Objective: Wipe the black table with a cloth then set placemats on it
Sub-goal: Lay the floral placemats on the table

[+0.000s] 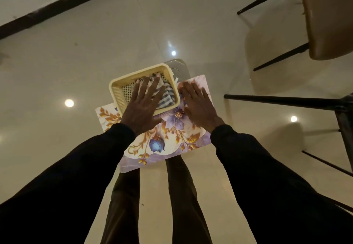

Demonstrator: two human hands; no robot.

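Observation:
A floral placemat with purple flowers and gold leaves lies low in front of me, above the pale floor. On its far left part stands a cream plastic basket holding a blue-and-white striped cloth. My left hand reaches over the basket with fingers spread and straight, fingertips over the cloth. My right hand lies flat and open over the placemat's far right part. The black table is out of view.
A brown chair seat on black legs stands at the upper right. A black bar and frame sit at the right. Glossy beige floor tiles surround me; a dark skirting strip runs along the upper left.

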